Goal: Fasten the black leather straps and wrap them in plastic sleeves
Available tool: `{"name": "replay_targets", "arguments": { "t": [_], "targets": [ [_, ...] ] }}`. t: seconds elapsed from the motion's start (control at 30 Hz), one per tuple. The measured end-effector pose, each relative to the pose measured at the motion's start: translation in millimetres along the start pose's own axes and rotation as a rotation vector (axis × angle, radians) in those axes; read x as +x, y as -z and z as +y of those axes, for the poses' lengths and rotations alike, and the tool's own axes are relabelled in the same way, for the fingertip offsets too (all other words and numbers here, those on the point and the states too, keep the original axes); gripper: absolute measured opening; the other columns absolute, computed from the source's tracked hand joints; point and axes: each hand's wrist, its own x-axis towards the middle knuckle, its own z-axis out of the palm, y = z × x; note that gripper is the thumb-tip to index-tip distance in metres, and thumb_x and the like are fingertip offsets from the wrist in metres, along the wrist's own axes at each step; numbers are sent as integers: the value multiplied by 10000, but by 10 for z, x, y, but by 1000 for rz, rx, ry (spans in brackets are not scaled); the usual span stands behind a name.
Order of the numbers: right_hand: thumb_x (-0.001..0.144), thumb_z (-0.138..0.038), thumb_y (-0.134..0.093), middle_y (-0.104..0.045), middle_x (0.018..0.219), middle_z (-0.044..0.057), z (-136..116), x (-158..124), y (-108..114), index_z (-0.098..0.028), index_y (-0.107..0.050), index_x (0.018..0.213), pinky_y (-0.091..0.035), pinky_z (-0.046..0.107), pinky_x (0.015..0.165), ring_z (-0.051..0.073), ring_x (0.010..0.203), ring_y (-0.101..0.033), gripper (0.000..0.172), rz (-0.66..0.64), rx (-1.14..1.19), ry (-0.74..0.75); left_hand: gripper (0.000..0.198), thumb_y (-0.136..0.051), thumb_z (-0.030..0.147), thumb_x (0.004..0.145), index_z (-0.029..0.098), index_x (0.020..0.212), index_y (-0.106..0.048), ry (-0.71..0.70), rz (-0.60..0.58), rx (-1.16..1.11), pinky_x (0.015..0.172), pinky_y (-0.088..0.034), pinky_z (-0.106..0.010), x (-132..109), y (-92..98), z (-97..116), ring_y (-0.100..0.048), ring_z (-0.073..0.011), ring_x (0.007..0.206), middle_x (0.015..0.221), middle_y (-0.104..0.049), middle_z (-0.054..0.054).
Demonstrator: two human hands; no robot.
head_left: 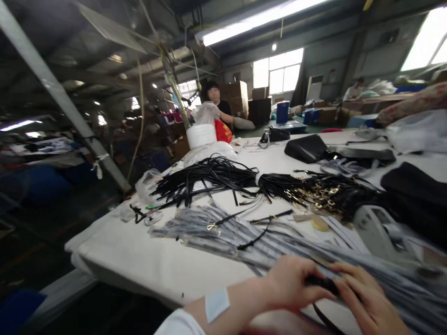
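My left hand (295, 284) and my right hand (365, 293) meet at the lower right, close to the table's near side. Both are closed on a black strap (323, 283), pinched between thumbs and fingers. A loose part of it hangs down below the hands; its far end is out of view. Just beyond my hands lies a layer of straps in clear plastic sleeves (223, 228). A single black strap with a gold clasp (213, 226) rests on top of them. Farther back is a large tied bundle of black straps (216, 174), with many gold clasps (319, 197) at its right end.
A grey tape dispenser (380, 232) stands at the right beside dark fabric (415, 195). Black pouches (307, 148) lie farther back on the white table (139, 260). A slanted metal post (66, 97) rises at the left. A co-worker (221, 109) is behind the table.
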Motion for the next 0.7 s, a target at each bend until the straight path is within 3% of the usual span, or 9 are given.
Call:
{"name": "replay_targets", "arguments": {
  "t": [0.13,0.33,0.7],
  "targets": [
    [964,-438,-444,-674,1077,91,-372,127,122,-226,-679,714,-480,356,869,255,1049,-603,403,-139,85,-116,253,-736,389,786,164,901,-733,-26,-16,-102,608,-418,-212,9,101,87,-611,-139,678,778,-723,-44],
    [991,-429,-403,-653,1095,89,-436,140,149,-200,-606,660,-472,310,857,218,1019,-595,451,-177,232,-188,217,-721,316,792,132,906,-706,-25,-27,-424,589,-433,-200,-25,122,129,-567,-104,594,697,-685,-17],
    [982,-404,-429,-664,1082,88,-490,116,93,-215,-655,694,-492,351,914,231,1049,-602,412,-242,232,-152,195,-737,324,771,167,887,-737,-43,-38,-207,601,-404,-207,-42,75,108,-564,-116,630,729,-692,-17]
  ]
}}
